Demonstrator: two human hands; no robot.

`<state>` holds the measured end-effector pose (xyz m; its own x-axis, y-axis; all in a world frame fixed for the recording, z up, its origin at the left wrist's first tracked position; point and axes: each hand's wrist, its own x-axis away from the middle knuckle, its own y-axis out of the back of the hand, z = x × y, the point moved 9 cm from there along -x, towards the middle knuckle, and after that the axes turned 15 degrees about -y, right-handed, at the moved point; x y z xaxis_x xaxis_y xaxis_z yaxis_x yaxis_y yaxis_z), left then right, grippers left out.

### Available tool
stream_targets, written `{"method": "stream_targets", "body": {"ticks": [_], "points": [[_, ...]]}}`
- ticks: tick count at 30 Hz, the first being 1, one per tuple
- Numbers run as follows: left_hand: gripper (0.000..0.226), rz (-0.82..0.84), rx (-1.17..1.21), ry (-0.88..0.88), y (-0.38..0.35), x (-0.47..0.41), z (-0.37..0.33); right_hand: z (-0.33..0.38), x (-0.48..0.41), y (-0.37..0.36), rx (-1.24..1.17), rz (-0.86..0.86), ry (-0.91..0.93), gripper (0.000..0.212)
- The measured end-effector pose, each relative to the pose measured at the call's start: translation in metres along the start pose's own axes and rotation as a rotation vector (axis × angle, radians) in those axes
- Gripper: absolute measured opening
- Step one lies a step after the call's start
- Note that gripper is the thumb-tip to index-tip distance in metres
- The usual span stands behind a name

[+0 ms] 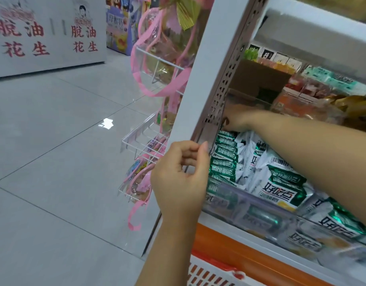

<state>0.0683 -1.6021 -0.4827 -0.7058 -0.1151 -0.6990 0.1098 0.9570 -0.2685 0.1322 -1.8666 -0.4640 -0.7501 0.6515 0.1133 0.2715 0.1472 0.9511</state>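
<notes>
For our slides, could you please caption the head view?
Left hand pinches a clear shelf divider; right hand reaches its rear above snack packets.

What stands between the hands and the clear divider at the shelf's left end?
Nothing visible does. The left hand pinches the divider at its front edge, and the right hand reaches its back part, though its grip is unclear. The packs lie beside it, to the right.
</notes>
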Motion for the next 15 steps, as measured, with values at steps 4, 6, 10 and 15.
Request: {"method": "stream_targets", "body": {"ticks": [4, 6, 10, 15], "points": [[0.011, -0.005, -0.005, 0.007, 0.0, 0.0, 0.001, -0.002, 0.002, 0.005, 0.036, -0.073, -0.017, 0.024], [0.016, 0.002, -0.013, 0.03, -0.001, 0.001, 0.002, -0.004, 0.005, 0.014, 0.023, -0.091, -0.018, 0.024], [0.017, 0.022, -0.043, 0.102, 0.0, 0.002, 0.004, -0.007, 0.022, 0.038, -0.042, -0.138, 0.009, 0.031], [0.015, 0.119, -0.119, 0.252, 0.0, 0.003, 0.0, -0.017, 0.069, 0.07, -0.165, -0.347, 0.101, 0.033]]}}
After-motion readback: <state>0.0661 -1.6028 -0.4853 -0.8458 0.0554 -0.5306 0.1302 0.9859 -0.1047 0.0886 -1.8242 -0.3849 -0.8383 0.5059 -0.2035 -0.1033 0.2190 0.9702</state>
